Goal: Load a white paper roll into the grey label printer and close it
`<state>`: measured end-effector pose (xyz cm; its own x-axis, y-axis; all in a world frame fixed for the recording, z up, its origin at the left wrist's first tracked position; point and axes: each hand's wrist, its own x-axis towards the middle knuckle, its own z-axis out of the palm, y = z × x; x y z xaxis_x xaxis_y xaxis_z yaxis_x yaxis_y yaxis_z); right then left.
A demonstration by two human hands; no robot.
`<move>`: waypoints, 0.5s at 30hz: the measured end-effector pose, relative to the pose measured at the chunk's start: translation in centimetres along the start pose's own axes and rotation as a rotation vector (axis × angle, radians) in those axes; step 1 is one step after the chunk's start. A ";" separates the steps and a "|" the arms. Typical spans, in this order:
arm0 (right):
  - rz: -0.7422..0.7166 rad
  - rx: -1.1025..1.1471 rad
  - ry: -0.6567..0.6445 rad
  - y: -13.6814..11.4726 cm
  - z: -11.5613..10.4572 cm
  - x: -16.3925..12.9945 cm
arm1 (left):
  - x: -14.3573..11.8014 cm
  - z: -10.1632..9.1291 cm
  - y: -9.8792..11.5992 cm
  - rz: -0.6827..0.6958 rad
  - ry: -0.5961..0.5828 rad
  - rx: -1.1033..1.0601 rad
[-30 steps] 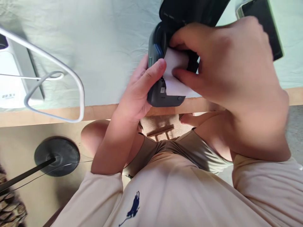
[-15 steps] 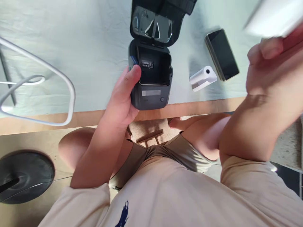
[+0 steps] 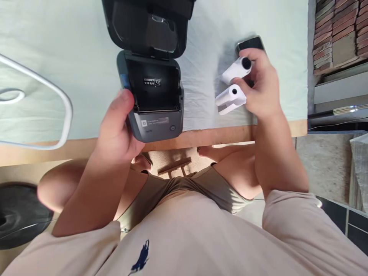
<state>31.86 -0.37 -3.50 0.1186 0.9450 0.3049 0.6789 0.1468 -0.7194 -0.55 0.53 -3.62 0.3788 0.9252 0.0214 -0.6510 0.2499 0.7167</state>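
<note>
my left hand [image 3: 113, 128] clasps the printer [image 3: 156, 130], my right hand [image 3: 260, 86] the upper paper roll [image 3: 233, 72]. the roll seems light, best pinched at its ends.

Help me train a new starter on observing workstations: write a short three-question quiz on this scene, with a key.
1. What does the left hand hold?
a) a phone
b) a dark grey device
c) a brick

2. True or false: the device's lid stands open.

3. The right hand grips one white roll. Where is the other white roll relative to it: nearer to, or farther from, the tan table edge by the person?

Key: 1 b; 2 true; 3 nearer.
</note>
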 end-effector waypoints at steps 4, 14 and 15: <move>-0.099 -0.082 0.194 -2.1 -1.3 -1.7 | 0.2 0.2 0.3 -0.012 -0.007 0.026; -0.177 -0.404 0.064 -3.4 3.9 -4.7 | -0.4 0.8 0.4 -0.053 -0.022 -0.026; -0.194 -0.324 0.067 -3.2 4.1 -4.2 | -0.5 0.8 0.4 -0.050 -0.020 -0.041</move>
<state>26.20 -3.63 -5.02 0.0051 0.8856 0.4643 0.8861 0.2112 -0.4126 -0.42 -0.04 -2.78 0.4245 0.9055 0.0001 -0.6572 0.3080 0.6879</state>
